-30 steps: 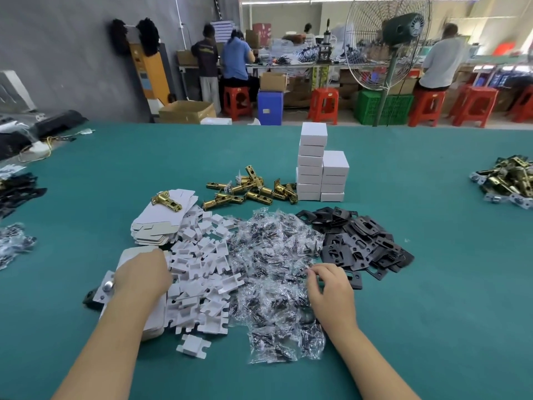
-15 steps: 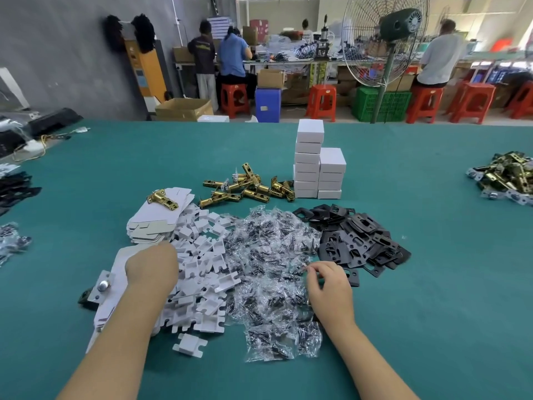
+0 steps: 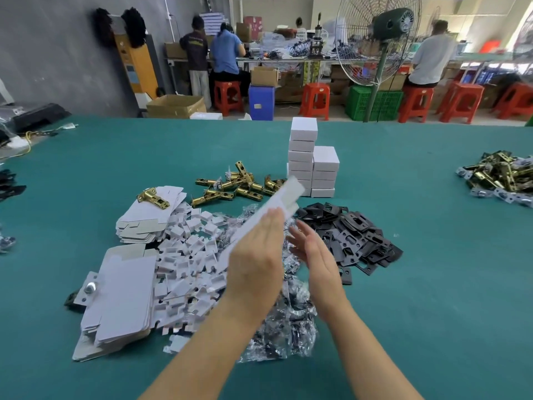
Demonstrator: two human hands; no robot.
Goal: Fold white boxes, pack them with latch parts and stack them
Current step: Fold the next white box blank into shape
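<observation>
green tabletop [image 3: 403, 313] carries the parts. left hand [image 3: 253, 264] holds a flat box blank [image 3: 271, 209] raised above the bagged screws [image 3: 282, 319]; right hand [image 3: 314, 252] fingers straight, empty. square the blank open along its creases before tucking flaps. finished boxes [image 3: 313, 166] stand beyond.

Single head-worn view looks forward and down, close over the green table [image 3: 403, 284]
</observation>
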